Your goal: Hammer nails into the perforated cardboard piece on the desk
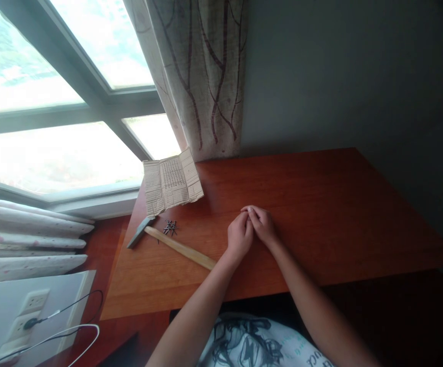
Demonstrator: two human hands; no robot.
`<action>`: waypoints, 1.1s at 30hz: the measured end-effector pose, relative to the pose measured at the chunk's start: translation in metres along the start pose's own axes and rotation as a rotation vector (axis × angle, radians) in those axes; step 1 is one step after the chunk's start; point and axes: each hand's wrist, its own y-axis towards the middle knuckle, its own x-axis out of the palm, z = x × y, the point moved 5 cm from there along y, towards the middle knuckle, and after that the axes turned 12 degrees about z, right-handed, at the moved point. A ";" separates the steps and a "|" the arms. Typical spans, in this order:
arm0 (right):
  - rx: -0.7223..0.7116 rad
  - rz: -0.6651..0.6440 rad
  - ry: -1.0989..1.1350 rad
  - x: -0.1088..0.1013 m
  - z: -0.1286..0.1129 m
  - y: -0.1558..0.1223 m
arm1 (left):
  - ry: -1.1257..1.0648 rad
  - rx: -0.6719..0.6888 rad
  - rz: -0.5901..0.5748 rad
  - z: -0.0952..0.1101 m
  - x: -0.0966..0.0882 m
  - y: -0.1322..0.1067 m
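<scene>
Head view: saw the left hand [240, 235] and the right hand [263, 225] touching each other over the wooden table [313, 204], fingers of both folded inward, with nothing showing in either grasp. Could not see inside the palms, nor tell resting from hovering. Noticed the hammer [181, 248] lying on the table to the left of the hands, wooden handle [194, 255] slanting toward the left forearm [206, 298], its end just beside; could not tell contact from a narrow gap. Found the metal head [140, 233] at the handle's far end, just beside the near corner of the cardboard sheet [173, 182]. Made out rows of small dark marks [173, 173] across the middle panel of that creased sheet. Spotted a small heap of nails [170, 227] beyond the handle, near the sheet, and a dark speck [158, 241] on the handle's near side, too small to name. Also saw the patterned curtain [213, 76] beyond the table and the window [104, 107] at left.
</scene>
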 end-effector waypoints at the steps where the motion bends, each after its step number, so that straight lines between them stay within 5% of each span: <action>1: 0.000 0.001 -0.001 0.000 0.000 0.000 | 0.004 -0.001 -0.001 0.000 0.000 0.000; 33: 0.010 -0.002 0.010 0.000 -0.003 0.001 | -0.012 0.040 0.023 0.000 -0.001 0.000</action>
